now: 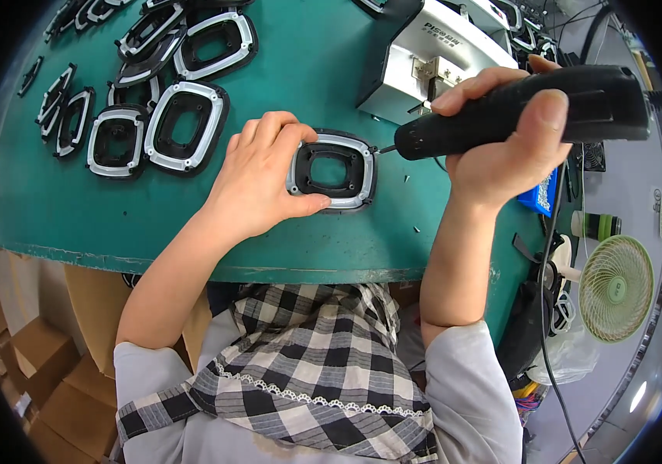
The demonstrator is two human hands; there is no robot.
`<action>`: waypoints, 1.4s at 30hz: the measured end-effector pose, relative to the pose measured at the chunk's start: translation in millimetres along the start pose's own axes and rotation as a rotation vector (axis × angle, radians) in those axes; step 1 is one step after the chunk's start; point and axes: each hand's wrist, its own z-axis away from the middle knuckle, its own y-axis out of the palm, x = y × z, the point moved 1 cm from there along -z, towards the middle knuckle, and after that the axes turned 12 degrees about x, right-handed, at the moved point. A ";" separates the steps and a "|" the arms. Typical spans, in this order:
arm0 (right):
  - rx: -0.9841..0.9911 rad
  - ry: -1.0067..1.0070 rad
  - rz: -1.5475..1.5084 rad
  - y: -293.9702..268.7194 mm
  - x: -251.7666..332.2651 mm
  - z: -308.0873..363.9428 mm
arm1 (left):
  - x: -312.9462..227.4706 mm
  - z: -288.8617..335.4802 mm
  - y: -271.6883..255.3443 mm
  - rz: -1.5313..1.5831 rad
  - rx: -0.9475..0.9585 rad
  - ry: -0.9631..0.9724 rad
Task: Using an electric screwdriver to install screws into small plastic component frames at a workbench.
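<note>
On the green tabletop lies a rounded black frame (358, 168) with a white ring and a central opening. My left hand (253, 182) grips its left side, fingers at the far edge and thumb on the near edge. My right hand (493, 158) is wrapped round a black electric screwdriver (602, 104), held almost level. The bit points left and meets the frame's far right corner; whether it sits in a screw is too small to tell. A couple of tiny screws (407, 179) lie on the table right of the frame.
Several similar frames (186, 127) lie in groups at the far left. A silver-and-black box-shaped machine (443, 50) stands beyond my right hand. To the right are a blue tray (533, 199) of small parts, a hanging cable (545, 332) and a green fan (617, 288). Cardboard boxes (75, 402) sit lower left.
</note>
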 end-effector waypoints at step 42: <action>-0.021 -0.178 0.338 -34.7 3.6 -41.8 | -2.2 3.2 -0.1 -0.004 0.016 -0.023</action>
